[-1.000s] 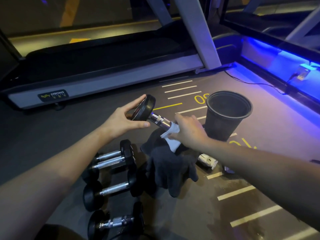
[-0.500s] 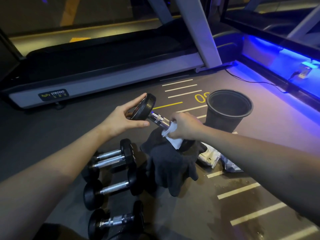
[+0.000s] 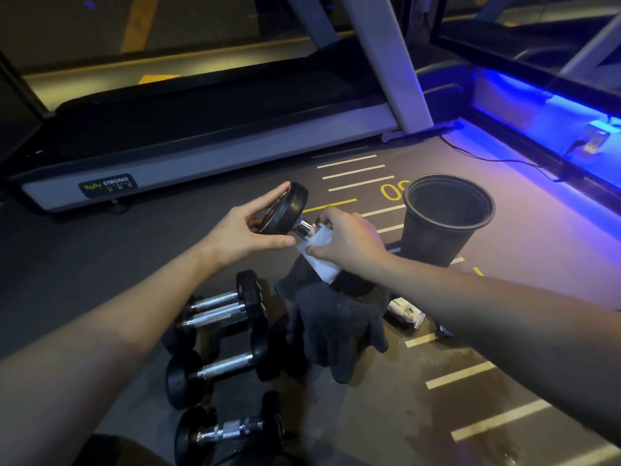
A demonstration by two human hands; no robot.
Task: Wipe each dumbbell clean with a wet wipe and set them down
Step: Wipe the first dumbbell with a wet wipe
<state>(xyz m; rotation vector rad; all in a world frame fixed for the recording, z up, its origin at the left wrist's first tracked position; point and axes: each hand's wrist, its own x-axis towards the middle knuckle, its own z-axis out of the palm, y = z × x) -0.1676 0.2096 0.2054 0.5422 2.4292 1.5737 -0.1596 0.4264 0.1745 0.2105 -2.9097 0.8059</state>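
Dumbbell (image 3: 285, 213) held in the air above the floor, tilted, its upper black head pinched in the left hand (image 3: 240, 235): the forefinger lies along the top edge of the head and the thumb presses under its lower rim, the other fingers curled behind. The chrome handle runs down and right from that head into the right hand (image 3: 349, 240), whose fingers close around the handle through a white wet wipe (image 3: 319, 260); a flap of the wipe hangs below the thumb. The dumbbell's lower head is mostly hidden behind the right hand and the wipe.

Both forearms reach forward from the bottom corners, the left wrist bent slightly inward, the right palm turned down over the handle.

Below the hands a dark grey cloth (image 3: 336, 327) lies crumpled on the floor (image 3: 134, 250). Left of it three more dumbbells (image 3: 215, 364) lie in a row. A black bin (image 3: 447, 220) stands just right of the right hand, and a treadmill (image 3: 201, 142) runs across behind.
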